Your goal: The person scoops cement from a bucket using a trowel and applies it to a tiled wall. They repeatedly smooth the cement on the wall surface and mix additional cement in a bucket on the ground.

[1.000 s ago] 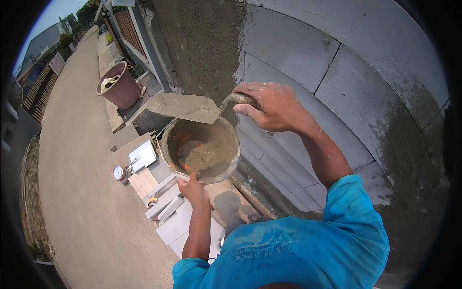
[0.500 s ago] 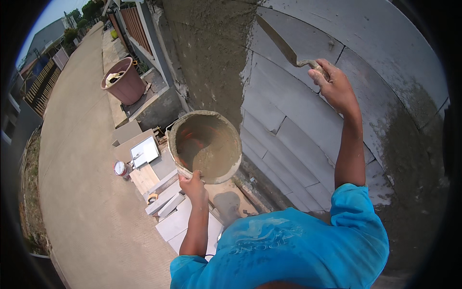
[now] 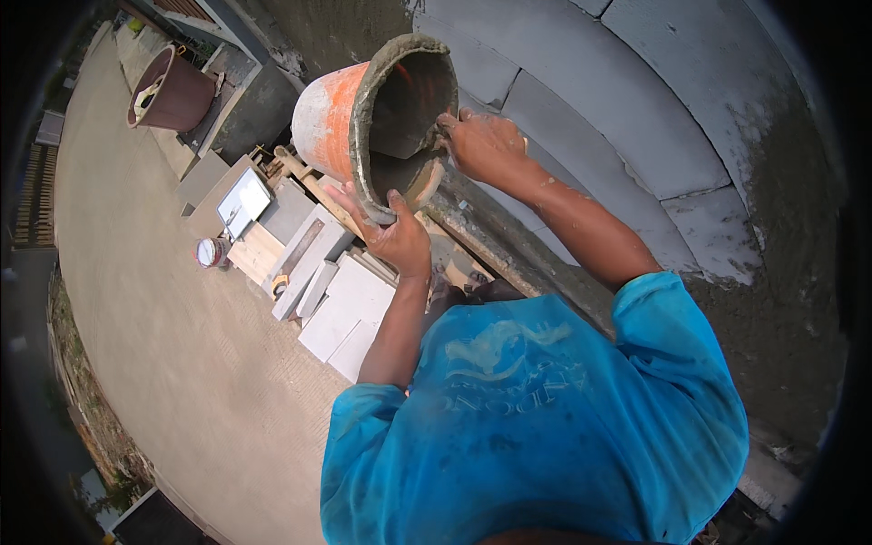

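Observation:
An orange and white bucket [image 3: 329, 118], its rim crusted with mortar, is tipped with its mouth toward me. My left hand [image 3: 400, 243] grips its lower rim, thumb over the edge and fingers spread along the outside. Wet grey mortar [image 3: 395, 174] lies inside. My right hand [image 3: 486, 148] is closed round the handle of a trowel [image 3: 435, 139] at the bucket's mouth. The trowel's blade is down in the bucket and mostly hidden. Behind my right arm rises a wall of pale grey blocks [image 3: 599, 100], partly coated with mortar.
Left of the wall's base lie stacked pale boards and block pieces [image 3: 350, 304], with a white tray [image 3: 243, 202] and a small paint pail [image 3: 211, 252] beside them. A brown tub [image 3: 182, 95] stands farther off. A concrete lane [image 3: 173, 336] runs along the left.
My right hand came down from the wall and brought the trowel into the bucket. The bucket rose and tipped toward me in my left hand. The view swung.

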A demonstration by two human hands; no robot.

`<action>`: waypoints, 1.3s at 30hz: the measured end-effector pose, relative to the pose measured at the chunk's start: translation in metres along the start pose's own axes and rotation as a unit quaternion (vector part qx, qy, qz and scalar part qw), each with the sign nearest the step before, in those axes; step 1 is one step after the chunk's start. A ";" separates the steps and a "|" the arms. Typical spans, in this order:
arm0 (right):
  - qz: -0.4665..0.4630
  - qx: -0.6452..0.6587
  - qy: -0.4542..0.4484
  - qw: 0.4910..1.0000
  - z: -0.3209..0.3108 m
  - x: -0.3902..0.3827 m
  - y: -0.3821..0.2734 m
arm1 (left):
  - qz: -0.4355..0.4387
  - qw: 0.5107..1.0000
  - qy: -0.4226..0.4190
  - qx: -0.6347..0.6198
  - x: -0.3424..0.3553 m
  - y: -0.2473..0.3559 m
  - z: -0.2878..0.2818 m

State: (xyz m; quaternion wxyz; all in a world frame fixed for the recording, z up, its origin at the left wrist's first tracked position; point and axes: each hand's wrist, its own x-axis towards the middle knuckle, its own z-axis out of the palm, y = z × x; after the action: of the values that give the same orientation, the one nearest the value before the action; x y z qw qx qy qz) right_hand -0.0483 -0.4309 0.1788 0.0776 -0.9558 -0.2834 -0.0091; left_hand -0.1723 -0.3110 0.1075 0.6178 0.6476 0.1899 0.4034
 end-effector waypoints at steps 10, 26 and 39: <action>0.008 -0.008 0.098 0.995 0.084 -0.024 0.021 | -0.168 0.982 -0.001 -0.090 -0.026 -0.020 -0.010; -0.028 0.045 0.027 0.998 0.279 0.068 0.019 | -0.405 0.884 0.228 -0.046 0.032 -0.247 -0.073; 0.215 0.157 0.005 0.964 0.371 0.261 0.137 | -0.421 0.870 0.243 0.081 0.029 -0.360 -0.211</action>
State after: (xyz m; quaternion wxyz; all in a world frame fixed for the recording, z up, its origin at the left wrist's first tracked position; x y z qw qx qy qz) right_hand 0.2357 -0.3463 -0.1908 0.2279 -0.9701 -0.0687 0.0479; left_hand -0.2238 -0.0937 -0.2463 0.6085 0.4358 0.6210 0.2328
